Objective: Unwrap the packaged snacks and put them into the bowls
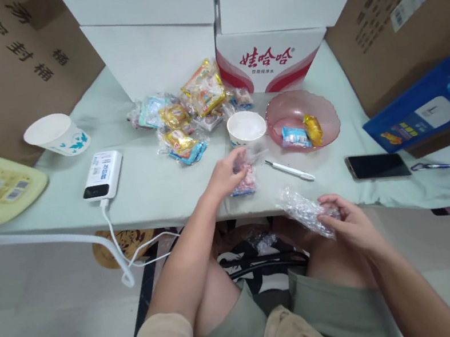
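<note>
Your right fingers (341, 203) clamped crinkled clear plastic (302, 210) over the edge of the pale-green table (160, 197); left fingers (230, 163) pinched blurred translucent film (257, 152).

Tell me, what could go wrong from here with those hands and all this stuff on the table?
The left hand is close to the paper cup beside the pink bowl, so a careless nudge might tip the cup.

The right hand holds crumpled clear plastic at the front edge of the table; if it slips, it could fall off.

The white cable hangs over that edge, so a snag might drag the power bank down.
</note>
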{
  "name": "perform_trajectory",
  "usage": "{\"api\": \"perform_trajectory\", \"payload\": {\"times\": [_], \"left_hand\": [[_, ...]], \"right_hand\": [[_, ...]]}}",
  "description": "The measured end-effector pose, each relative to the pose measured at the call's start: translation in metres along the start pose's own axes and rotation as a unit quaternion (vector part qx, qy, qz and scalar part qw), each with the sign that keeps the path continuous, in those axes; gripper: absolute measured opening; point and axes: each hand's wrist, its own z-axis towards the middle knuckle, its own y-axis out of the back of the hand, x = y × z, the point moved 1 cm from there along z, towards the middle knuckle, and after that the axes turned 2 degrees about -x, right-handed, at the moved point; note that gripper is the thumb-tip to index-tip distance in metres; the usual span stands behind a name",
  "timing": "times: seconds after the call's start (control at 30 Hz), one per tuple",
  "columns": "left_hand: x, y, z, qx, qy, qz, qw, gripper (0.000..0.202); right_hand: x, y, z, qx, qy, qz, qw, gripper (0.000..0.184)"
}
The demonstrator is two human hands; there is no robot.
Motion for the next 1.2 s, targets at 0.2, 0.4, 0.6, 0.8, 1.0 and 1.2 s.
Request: {"api": "perform_trajectory", "payload": {"times": [0.2, 0.4, 0.6, 0.8, 1.0, 1.2], "left_hand": [[-0.005, 0.001, -0.026, 0.118, -0.111, 0.151, 0.975, 0.034], [0.015, 0.012, -0.033, 0.107, -0.11, 0.287, 0.946, 0.045], [0.021, 0.02, -0.018, -0.126, 0.052, 0.391, 0.91, 0.048], [-0.004, 0.016, -0.035, -0.222, -0.002, 0.258, 0.94, 0.039], [-0.029, -0.026, -0.048, 0.094, 0.121, -0.313, 0.937, 0.059], [-0.031, -0.033, -0.036, 0.005, 0.136, -0.421, 0.897, 0.037]], "right_hand": [[-0.013, -0.008, 0.003, -0.008, -0.006, -0.003, 1.0, 0.038], [0.006, -0.016, 0.002, 0.02, -0.045, -0.017, 0.999, 0.037], [-0.008, -0.012, 0.006, -0.007, -0.043, 0.009, 0.999, 0.042], [-0.011, -0.012, 0.007, -0.029, -0.006, 0.017, 0.999, 0.038], [0.036, -0.062, 0.016, -0.024, 0.055, 0.066, 0.996, 0.034], [0.066, -0.104, 0.024, 0.024, 0.058, 0.068, 0.996, 0.044]]}}
